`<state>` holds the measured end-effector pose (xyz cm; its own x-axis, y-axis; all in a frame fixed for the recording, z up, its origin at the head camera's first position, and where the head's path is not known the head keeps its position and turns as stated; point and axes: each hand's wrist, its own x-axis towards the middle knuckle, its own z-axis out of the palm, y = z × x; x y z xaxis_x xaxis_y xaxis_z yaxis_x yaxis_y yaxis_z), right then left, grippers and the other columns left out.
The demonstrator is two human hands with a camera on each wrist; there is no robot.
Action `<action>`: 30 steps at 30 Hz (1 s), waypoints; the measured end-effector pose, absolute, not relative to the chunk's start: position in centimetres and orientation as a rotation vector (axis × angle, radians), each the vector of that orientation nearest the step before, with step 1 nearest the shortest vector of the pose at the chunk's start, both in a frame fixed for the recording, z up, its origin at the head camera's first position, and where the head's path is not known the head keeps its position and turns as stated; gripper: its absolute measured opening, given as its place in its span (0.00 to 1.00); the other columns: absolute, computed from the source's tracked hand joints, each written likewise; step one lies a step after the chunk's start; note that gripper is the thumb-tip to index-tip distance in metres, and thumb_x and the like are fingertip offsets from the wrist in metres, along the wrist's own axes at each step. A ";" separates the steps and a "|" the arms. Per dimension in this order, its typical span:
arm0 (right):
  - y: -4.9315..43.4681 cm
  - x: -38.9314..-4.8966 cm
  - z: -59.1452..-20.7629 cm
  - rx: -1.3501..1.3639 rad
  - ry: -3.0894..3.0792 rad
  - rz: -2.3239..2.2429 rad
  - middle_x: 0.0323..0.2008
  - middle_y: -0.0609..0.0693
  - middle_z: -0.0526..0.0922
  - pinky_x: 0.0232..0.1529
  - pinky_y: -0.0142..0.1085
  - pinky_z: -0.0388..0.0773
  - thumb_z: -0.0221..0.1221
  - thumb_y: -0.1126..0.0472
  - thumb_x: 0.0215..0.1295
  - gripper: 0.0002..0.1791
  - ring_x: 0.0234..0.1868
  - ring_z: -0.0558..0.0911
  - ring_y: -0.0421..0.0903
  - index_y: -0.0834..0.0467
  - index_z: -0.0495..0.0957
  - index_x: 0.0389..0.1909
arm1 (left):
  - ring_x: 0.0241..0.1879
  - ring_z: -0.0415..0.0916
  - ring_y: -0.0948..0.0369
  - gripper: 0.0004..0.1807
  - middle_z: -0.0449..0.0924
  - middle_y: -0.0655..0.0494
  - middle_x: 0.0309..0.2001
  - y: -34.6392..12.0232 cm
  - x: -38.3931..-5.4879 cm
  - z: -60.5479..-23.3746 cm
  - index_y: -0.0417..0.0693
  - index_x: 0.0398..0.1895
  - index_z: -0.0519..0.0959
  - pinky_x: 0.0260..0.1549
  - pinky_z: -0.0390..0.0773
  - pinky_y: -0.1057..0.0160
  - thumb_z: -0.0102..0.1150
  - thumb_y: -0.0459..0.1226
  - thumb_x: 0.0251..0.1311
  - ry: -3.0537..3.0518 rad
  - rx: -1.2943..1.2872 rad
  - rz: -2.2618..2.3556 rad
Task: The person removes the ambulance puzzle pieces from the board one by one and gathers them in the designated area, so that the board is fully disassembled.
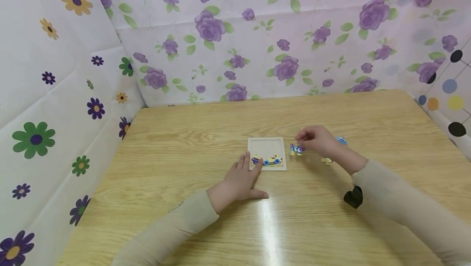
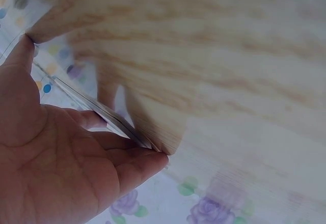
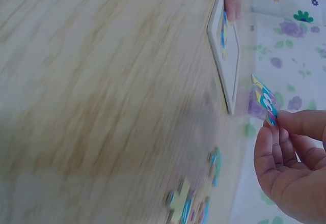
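Observation:
A small square puzzle tray [image 1: 265,138] with a pale wooden rim lies on the table. Colourful pieces [image 1: 272,161] with a wheeled picture fill its lower part. My left hand [image 1: 237,181] rests with outstretched fingers at the tray's lower left corner, one finger over the pieces. Just right of the tray, my right hand [image 1: 319,141] pinches a puzzle piece [image 3: 265,101] between thumb and fingertip. This piece shows cartoon eyes on blue, yellow and purple, and it is tilted above the table in the right wrist view.
Loose puzzle pieces lie near my right forearm: a yellowish one [image 1: 326,161] and a blue one [image 1: 341,140], partly behind the arm. The wooden table [image 1: 191,135] meets flowered sheets [image 1: 235,61] at its back and sides. A black strap piece [image 1: 354,197] hangs at my right sleeve.

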<state>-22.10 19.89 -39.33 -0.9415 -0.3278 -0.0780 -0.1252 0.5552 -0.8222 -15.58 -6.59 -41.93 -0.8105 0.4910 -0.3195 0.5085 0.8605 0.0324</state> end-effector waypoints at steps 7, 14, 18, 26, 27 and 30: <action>22.0 -21.7 -40.0 -0.336 2.559 -1.276 0.35 0.56 0.80 0.33 0.30 0.78 0.58 0.68 0.63 0.11 0.34 0.77 0.42 0.70 0.77 0.43 | 0.73 0.43 0.41 0.55 0.39 0.31 0.73 -6.6 -15.5 -41.7 0.53 0.76 0.45 0.68 0.58 0.49 0.47 0.72 0.52 2.712 0.749 -0.077; 22.8 -21.4 -40.7 -0.318 2.530 -1.254 0.36 0.58 0.80 0.35 0.33 0.81 0.56 0.71 0.63 0.11 0.35 0.79 0.44 0.72 0.76 0.44 | 0.73 0.43 0.41 0.55 0.40 0.31 0.73 -6.6 -15.5 -41.7 0.54 0.76 0.45 0.68 0.58 0.49 0.46 0.72 0.52 2.710 0.747 -0.100; 22.9 -21.3 -40.9 -0.337 2.558 -1.217 0.36 0.59 0.81 0.34 0.34 0.81 0.56 0.72 0.62 0.10 0.34 0.80 0.44 0.72 0.77 0.43 | 0.73 0.43 0.41 0.55 0.39 0.32 0.73 -6.6 -15.6 -41.7 0.54 0.76 0.45 0.68 0.58 0.49 0.46 0.72 0.52 2.709 0.747 -0.096; 22.7 -21.5 -41.0 -0.403 2.675 -1.078 0.34 0.57 0.82 0.31 0.33 0.76 0.57 0.70 0.62 0.07 0.32 0.78 0.43 0.68 0.79 0.39 | 0.74 0.39 0.42 0.55 0.36 0.32 0.74 -6.7 -15.7 -42.2 0.55 0.77 0.44 0.69 0.56 0.48 0.47 0.71 0.52 2.700 0.728 -0.030; 22.7 -21.5 -41.0 -0.406 2.676 -1.073 0.34 0.57 0.82 0.31 0.33 0.76 0.57 0.69 0.62 0.07 0.32 0.78 0.43 0.68 0.79 0.39 | 0.74 0.39 0.42 0.55 0.35 0.32 0.74 -6.7 -15.7 -42.2 0.55 0.77 0.43 0.69 0.55 0.48 0.47 0.71 0.52 2.698 0.728 -0.029; 22.5 -21.5 -41.0 -0.402 2.675 -1.064 0.33 0.57 0.82 0.31 0.33 0.76 0.58 0.69 0.62 0.07 0.32 0.78 0.44 0.68 0.79 0.39 | 0.74 0.38 0.42 0.55 0.35 0.32 0.74 -6.7 -15.7 -42.3 0.55 0.77 0.43 0.69 0.55 0.48 0.47 0.71 0.52 2.693 0.730 -0.028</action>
<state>-21.54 22.54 -41.03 -0.9349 -0.3360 -0.1141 -0.1659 0.6980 -0.6966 -15.69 -6.71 -42.25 -0.8063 0.4858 -0.3374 0.4928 0.8672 0.0709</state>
